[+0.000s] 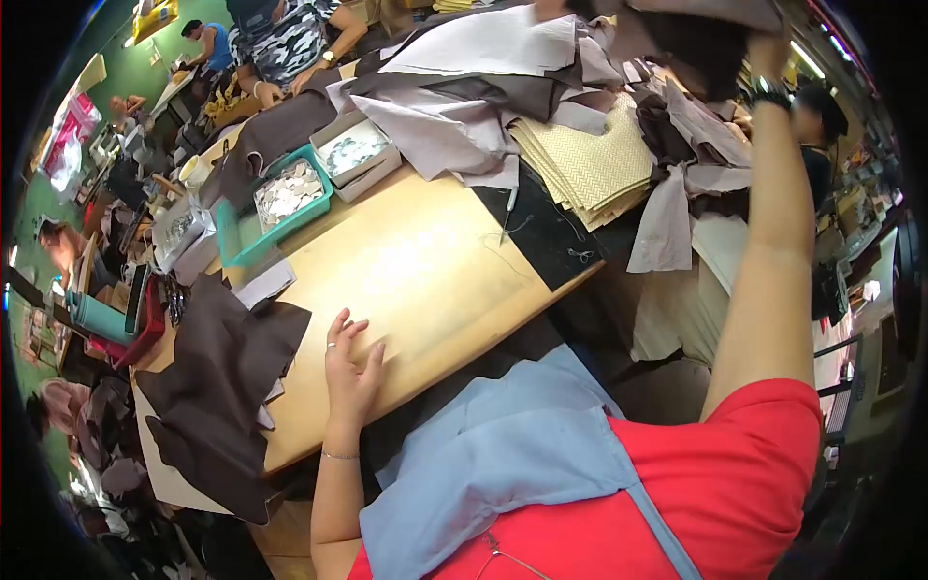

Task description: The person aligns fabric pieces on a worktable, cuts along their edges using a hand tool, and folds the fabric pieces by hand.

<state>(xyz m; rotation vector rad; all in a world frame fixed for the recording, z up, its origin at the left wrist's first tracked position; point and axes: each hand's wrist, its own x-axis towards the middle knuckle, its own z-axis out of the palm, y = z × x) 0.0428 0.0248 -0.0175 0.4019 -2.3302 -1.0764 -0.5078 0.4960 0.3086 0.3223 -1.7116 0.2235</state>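
Note:
My left hand hovers over or rests on the near edge of the pale wooden board, its fingers loosely spread with nothing in them. Over at the upper right, my right arm is stretched out far. My right hand there grips a dark brown leather piece, lifted above the heap and blurred by motion; its fingertips are mostly hidden. To the left of my left hand, another dark brown leather piece drapes over the table's edge.
A teal tray of small pale pieces and a cardboard box stand along the board's far side. Yellow woven sheets lie stacked under leather scraps. A thin white-handled tool lies on a black mat. A co-worker works opposite.

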